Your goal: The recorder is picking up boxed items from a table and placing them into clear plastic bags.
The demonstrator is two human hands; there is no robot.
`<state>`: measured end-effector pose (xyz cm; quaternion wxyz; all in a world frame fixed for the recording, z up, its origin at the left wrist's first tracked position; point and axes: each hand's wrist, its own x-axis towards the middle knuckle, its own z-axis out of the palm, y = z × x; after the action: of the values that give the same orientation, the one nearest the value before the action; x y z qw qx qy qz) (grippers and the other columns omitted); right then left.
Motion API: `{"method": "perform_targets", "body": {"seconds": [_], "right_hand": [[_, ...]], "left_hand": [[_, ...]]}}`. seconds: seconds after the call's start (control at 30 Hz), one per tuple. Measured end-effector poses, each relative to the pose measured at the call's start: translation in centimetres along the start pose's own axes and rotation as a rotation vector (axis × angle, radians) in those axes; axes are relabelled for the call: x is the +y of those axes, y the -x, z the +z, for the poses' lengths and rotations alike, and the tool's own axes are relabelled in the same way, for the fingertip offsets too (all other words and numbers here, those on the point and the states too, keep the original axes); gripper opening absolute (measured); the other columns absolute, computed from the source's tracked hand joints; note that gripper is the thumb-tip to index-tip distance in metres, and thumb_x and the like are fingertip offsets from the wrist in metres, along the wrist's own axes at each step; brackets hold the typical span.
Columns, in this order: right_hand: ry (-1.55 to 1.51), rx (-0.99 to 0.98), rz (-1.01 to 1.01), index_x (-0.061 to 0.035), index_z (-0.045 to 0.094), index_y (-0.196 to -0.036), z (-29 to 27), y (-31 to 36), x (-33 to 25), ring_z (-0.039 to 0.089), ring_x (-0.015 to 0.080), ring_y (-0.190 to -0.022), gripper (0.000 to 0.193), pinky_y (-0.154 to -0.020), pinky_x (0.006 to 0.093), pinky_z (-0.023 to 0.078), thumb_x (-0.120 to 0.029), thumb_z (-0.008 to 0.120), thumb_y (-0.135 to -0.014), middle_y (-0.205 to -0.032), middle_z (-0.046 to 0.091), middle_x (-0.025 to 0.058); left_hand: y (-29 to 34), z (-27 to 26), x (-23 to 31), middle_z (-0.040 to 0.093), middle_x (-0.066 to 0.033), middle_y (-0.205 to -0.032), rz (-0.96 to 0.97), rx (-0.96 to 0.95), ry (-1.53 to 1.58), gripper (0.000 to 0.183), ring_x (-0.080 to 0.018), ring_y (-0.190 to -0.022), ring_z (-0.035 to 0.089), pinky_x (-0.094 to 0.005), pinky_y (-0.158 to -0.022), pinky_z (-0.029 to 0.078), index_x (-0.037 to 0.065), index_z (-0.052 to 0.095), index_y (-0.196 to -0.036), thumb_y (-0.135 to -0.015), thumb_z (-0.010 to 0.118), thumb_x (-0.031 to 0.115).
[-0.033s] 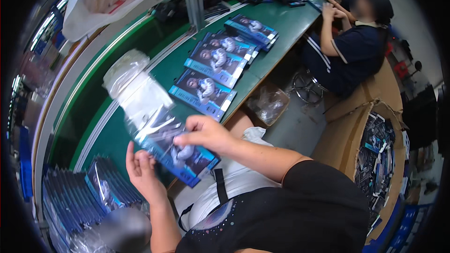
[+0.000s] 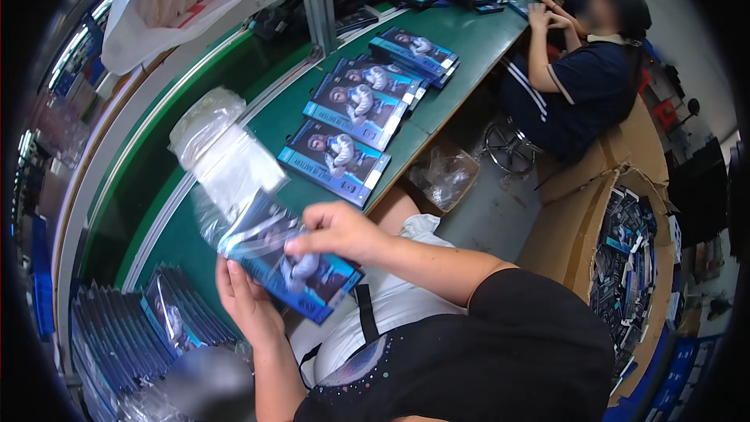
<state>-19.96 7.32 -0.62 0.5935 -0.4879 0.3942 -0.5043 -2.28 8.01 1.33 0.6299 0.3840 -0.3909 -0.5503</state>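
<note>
In front of me a flat blue-and-black printed box [image 2: 301, 270] is tilted above the bench edge, with clear plastic film [image 2: 266, 238] over its upper part. My right hand [image 2: 336, 230] is closed on its right side, thumb pressing the printed face. Along the lower left edge, my left hand [image 2: 248, 301] grips the box, some fingers hidden underneath. Just beyond it lies a stack of clear plastic bags [image 2: 238, 164]. Several similar boxes [image 2: 336, 156] rest face up on the green bench to the right of the bags.
Film-wrapped boxes [image 2: 117, 336] stand in rows at the lower left. A metal post [image 2: 316, 8] rises at the bench's back. On the right are a large carton [image 2: 574, 219] full of boxes and a seated co-worker [image 2: 586, 78]. A small carton [image 2: 445, 176] holds clear plastic.
My left hand has moved up and right from beside the box onto its lower left edge. The box has shifted slightly downward, with my right hand still on it.
</note>
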Motion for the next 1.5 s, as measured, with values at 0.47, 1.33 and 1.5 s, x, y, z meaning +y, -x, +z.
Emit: {"method": "perform_targets", "body": {"seconds": [0.47, 1.33, 1.5], "right_hand": [[0.403, 0.003, -0.582, -0.0073, 0.042, -0.137, 1.8, 0.1, -5.0, 0.062, 0.0218, -0.082, 0.069, -0.075, 0.0294, 0.049, 0.007, 0.059, -0.072, -0.091, 0.062, 0.0152], [1.522, 0.315, -0.374, -0.0046, 0.052, -0.129, -6.0, -3.2, 0.1, 0.037, 0.0451, -0.125, 0.077, -0.104, 0.0485, 0.031, -0.045, 0.075, -0.068, -0.135, 0.036, 0.0332], [1.499, 0.377, -0.321, -0.0119, 0.059, -0.124, -5.9, -0.8, -1.4, 0.040, 0.0440, -0.120, 0.063, -0.101, 0.0474, 0.034, -0.039, 0.075, -0.069, -0.132, 0.040, 0.0322]], "left_hand": [[4.3, 3.4, 2.7, 0.054, -0.0184, -0.125, -0.329, -0.313, 0.094, 0.045, -0.0310, -0.114, 0.055, -0.0496, -0.093, 0.047, -0.001, 0.045, -0.128, -0.096, 0.046, 0.031], [2.7, -9.3, 9.6, 0.034, -0.0181, -0.146, 0.370, 0.201, -1.758, 0.056, -0.0348, -0.137, 0.027, -0.0440, -0.112, 0.018, 0.003, 0.041, -0.136, -0.087, 0.062, 0.021], [-1.5, -0.9, 6.1, 0.056, -0.0126, -0.128, 0.690, -0.331, -1.307, 0.030, -0.0320, -0.128, 0.044, -0.0427, -0.105, 0.032, 0.005, 0.063, -0.113, -0.083, 0.063, 0.008]]}}
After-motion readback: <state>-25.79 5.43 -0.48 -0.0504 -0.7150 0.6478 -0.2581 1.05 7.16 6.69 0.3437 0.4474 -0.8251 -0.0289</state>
